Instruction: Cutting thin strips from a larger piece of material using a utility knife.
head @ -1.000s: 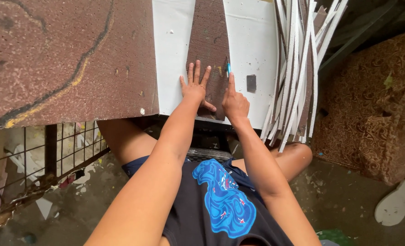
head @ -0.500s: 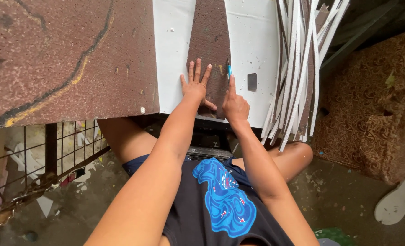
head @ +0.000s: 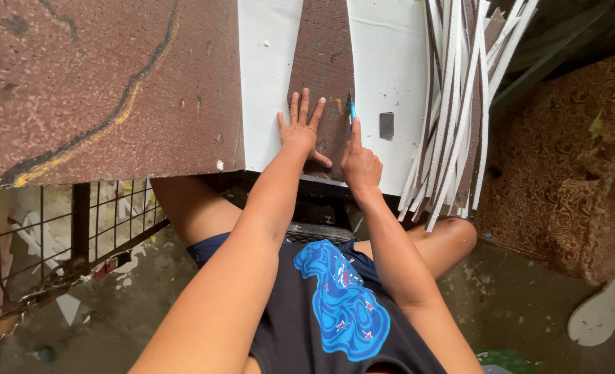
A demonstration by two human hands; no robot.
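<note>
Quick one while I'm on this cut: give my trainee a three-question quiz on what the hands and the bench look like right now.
1. True or false: the left hand lies flat, fingers spread, on the brown strip.
2. What does the right hand hold? A) blue-handled cutter B) hammer C) brush
3. On which side of the white board does the bundle of thin strips lie?

Key: 1 true; 2 A, the blue-handled cutter; 3 the right side.

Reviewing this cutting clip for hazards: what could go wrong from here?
1. The left hand lies flat on the tapered brown rough-surfaced strip, right beside the blue-handled cutting tool in the right hand; a slip could likely nick the fingers.
2. The bundle of long white-edged cut strips overhangs the white board edge above the bare knee and might slide off.
</note>
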